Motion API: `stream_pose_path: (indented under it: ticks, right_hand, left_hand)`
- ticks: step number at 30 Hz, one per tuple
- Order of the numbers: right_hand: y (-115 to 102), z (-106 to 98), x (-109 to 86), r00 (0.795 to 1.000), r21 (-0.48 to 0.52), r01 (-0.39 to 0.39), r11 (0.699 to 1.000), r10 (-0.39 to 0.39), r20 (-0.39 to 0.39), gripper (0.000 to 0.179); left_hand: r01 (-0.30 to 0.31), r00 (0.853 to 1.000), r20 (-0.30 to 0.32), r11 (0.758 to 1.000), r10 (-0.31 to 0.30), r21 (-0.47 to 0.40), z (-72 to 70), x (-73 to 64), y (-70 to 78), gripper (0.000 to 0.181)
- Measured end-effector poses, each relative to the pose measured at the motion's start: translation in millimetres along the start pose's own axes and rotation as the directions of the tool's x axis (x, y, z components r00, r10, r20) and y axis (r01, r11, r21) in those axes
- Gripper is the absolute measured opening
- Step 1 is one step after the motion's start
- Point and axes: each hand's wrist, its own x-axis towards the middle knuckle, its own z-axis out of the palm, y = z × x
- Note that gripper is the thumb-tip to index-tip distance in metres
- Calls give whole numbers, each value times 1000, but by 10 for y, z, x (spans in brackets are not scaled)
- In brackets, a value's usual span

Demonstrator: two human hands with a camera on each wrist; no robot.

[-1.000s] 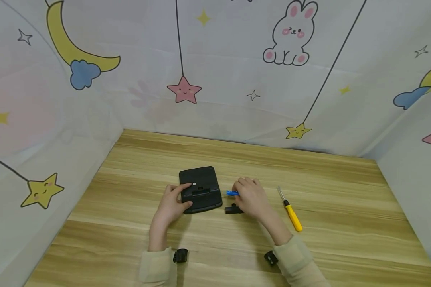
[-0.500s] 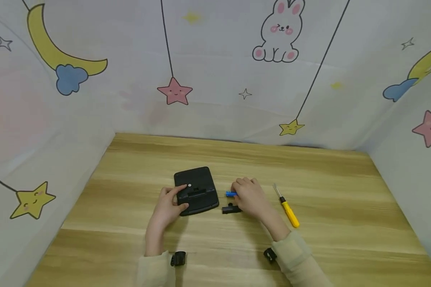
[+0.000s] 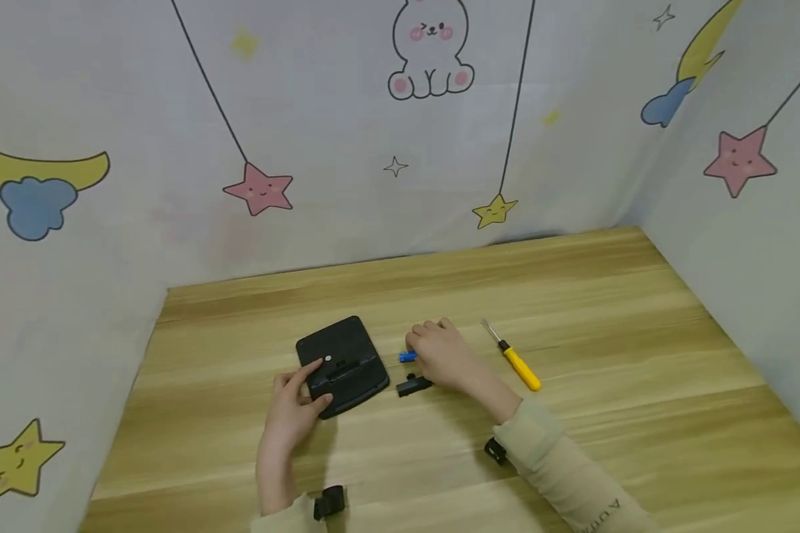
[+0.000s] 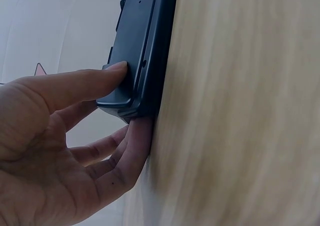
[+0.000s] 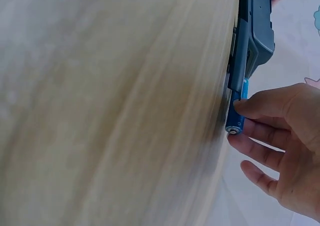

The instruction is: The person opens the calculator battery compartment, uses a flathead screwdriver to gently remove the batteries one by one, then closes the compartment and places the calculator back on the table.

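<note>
A flat black device, shaped like a desktop calculator, lies back side up on the table with a slot in its back exposed. My left hand grips its left edge, thumb and index finger on the back; in the left wrist view other fingers reach to its lower edge. To the right of the device, my right hand pinches a blue battery between thumb and fingers, low over the table. A narrow black cover lies just below this hand, partly hidden by it.
A screwdriver with a yellow handle lies right of my right hand. The wooden table is bordered by patterned cloth walls at the back and sides.
The head view has turned, so the table and things sit further left and tilted. Both hands keep their holds on the device and the battery, with little visible movement.
</note>
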Motion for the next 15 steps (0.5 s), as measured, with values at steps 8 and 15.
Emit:
stream_pose_path:
  ticks: [8, 15]
  right_hand:
    - [-31, -8, 57, 997, 46, -46, 998, 44, 56, 10]
    - [-77, -3, 93, 996, 58, -44, 997, 40, 75, 9]
  left_hand:
    - [-11, 1000, -7, 1000, 11, 12, -69, 33, 19, 60]
    - [-3, 1000, -24, 1000, 3, -8, -87, 3, -24, 60]
